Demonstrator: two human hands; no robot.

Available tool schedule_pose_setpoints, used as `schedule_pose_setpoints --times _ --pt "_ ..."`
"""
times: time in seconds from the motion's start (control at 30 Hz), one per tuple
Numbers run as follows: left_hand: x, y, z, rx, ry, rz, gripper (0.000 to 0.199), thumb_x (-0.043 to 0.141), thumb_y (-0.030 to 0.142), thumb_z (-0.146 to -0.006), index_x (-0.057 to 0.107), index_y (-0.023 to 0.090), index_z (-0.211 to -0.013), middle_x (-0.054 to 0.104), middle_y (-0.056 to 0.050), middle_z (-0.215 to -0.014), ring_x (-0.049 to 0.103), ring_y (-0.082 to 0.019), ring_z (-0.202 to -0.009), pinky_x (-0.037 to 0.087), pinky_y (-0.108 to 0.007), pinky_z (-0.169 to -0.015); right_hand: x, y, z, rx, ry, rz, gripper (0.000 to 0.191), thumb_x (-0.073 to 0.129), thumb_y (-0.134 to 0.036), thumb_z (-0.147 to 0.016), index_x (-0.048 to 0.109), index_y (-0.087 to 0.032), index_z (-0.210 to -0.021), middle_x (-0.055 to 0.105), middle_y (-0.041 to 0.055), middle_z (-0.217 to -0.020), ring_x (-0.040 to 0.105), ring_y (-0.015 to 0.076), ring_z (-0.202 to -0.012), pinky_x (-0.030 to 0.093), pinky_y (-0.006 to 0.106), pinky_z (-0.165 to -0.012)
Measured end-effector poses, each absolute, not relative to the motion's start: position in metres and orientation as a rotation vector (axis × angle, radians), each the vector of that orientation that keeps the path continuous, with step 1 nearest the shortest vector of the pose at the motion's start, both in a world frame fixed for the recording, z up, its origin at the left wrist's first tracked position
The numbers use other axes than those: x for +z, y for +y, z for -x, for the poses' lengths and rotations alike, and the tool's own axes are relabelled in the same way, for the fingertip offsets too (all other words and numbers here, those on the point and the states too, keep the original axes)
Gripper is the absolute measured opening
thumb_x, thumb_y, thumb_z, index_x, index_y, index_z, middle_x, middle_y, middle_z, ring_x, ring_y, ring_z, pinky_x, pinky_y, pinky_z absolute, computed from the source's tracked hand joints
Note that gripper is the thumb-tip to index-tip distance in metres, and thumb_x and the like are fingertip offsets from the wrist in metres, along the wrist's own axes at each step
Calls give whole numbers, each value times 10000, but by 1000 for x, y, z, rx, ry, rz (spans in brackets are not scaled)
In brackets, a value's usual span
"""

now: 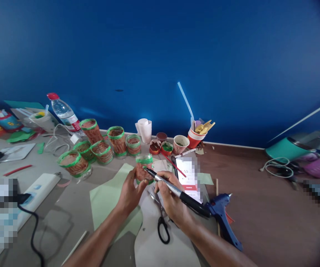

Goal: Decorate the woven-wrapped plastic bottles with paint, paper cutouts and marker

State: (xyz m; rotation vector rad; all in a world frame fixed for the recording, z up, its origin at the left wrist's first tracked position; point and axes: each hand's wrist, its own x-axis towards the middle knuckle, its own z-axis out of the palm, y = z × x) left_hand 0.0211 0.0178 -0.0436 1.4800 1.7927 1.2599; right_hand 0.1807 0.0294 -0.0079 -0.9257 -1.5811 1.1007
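My left hand (129, 193) is wrapped round a small clear cup (142, 171) with green bands and brown paint, held above the table. Between the fingers of my right hand (172, 198) is a black and grey marker pen (175, 189). Its dark tip is at the cup's side, close to a green spot; whether they touch I cannot tell. Under my right hand lie scissors (163, 230) with black handles, their blades partly hidden. Behind the cup stand several similar painted cups, among them a tall one (116, 142) and a shorter one (133, 146).
Small paint cups (167, 148), a paper cup (181, 144) and a red cup of tools (195, 137) line the wall. A phone (188, 174) and a blue glue gun (225, 218) lie right. Left are green paper (101, 200), a water bottle (65, 115) and a power strip (40, 200).
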Motion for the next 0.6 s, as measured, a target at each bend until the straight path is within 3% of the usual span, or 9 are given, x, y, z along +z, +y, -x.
schedule_pose_setpoints --times 0.6 --pt "-37 19 -20 1272 1737 -1400 480 581 469 -806 573 127 -1143 661 -167 -1154 610 -307 -1085 452 -434 -923 -10 30 -180 1144 -1396 905 236 474 -417 -935 554 -215 -1028 562 -17 -683 550 158 -640 453 322 -644"
